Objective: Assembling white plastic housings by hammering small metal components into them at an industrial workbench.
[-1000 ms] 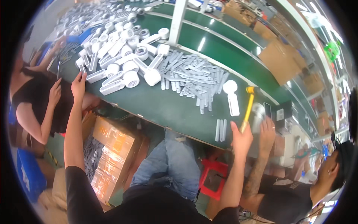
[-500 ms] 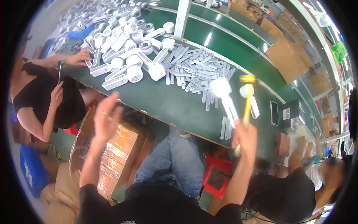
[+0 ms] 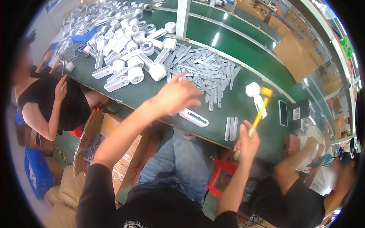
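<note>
In the frame centre my left hand (image 3: 176, 97) is spread wide near a white piece (image 3: 194, 117), and at lower right my right hand (image 3: 248, 144) holds a hammer (image 3: 259, 117).

From head height, a wide fisheye looks down across the nearby workbench (image 3: 235, 102).

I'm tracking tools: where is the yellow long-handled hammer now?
In the head view, right of centre: the yellow long-handled hammer is tilted in the person's right hand, its head appearing beside the white round-ended plastic piece.
</note>
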`<state>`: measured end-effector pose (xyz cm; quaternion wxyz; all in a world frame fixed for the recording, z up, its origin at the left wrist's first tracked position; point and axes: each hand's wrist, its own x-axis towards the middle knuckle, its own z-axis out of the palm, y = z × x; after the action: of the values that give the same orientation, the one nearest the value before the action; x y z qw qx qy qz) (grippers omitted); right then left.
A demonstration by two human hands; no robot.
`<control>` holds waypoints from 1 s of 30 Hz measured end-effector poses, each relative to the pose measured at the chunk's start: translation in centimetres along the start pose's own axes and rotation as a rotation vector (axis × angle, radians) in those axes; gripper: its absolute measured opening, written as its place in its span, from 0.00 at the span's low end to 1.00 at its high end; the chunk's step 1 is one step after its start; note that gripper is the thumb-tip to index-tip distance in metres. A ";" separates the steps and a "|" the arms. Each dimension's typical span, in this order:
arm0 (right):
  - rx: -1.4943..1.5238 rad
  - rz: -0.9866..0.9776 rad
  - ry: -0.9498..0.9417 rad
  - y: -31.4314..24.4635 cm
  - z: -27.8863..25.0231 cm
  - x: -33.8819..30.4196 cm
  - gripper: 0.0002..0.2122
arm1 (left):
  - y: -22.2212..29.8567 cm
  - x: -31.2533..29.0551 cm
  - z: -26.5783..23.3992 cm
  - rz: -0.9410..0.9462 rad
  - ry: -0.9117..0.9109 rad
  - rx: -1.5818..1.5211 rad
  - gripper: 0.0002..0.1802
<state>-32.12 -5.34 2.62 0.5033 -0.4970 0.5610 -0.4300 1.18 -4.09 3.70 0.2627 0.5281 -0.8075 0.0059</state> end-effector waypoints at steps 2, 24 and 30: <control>0.012 -0.030 0.083 2.0 -1.1 0.8 0.19 | -2.7 2.9 1.0 -0.003 0.036 0.060 0.16; 0.103 0.020 -0.197 -1.3 8.7 -4.6 0.12 | 3.6 -3.3 -2.7 -0.105 -0.048 -0.303 0.21; 0.021 0.067 -0.282 -0.3 11.1 -2.7 0.11 | 1.2 -6.3 0.8 -0.091 0.150 -0.254 0.34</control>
<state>-21.10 -2.49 1.93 0.5962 -0.5282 0.4965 -0.3450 1.68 1.53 0.64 0.3870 0.5247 -0.7552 -0.0685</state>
